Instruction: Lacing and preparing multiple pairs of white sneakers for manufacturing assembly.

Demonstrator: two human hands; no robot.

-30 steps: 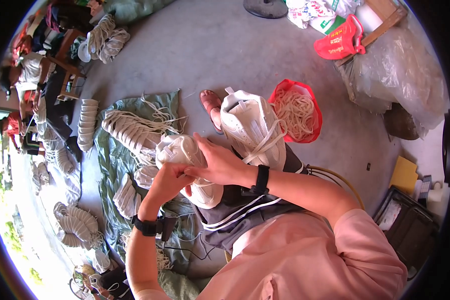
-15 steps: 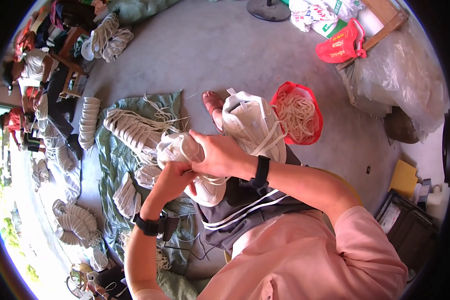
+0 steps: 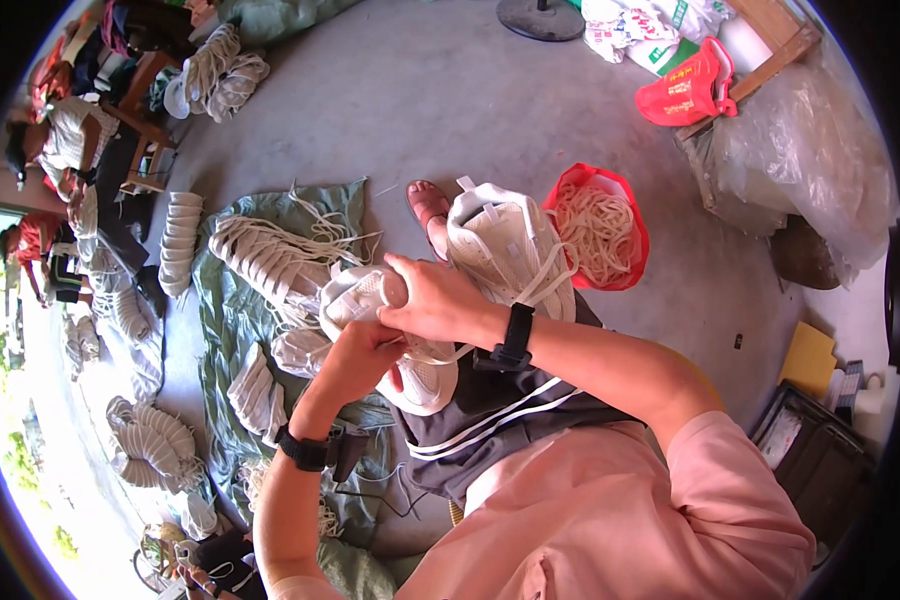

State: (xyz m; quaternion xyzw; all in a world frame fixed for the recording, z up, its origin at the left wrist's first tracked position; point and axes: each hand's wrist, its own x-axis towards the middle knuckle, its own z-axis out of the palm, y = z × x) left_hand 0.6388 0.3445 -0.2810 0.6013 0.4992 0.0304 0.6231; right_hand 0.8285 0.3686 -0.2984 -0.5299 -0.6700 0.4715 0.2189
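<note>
A white sneaker (image 3: 425, 388) lies over my lap, its toe toward me and its opening away to the left. My right hand (image 3: 440, 303) is closed on its upper from the right side. Beside it, my left hand (image 3: 362, 352) pinches at the lacing, where a pale shoelace (image 3: 442, 356) runs out by the fingertips; the exact grip is partly hidden. A second white sneaker (image 3: 495, 235) rests just beyond my right wrist, with loose lace ends hanging over its right side.
A red bag (image 3: 638, 262) full of pale laces stands right of the second sneaker. On a green sheet (image 3: 220, 330) to the left lie stacked white shoe uppers (image 3: 270, 258). More stacks (image 3: 178, 245) line the floor beyond. Two people work at far left. Plastic sheeting (image 3: 800, 150) hangs at right.
The sneaker and both hands have shifted slightly to the right. Both hands stay on the sneaker. At far left, one person's arms have moved.
</note>
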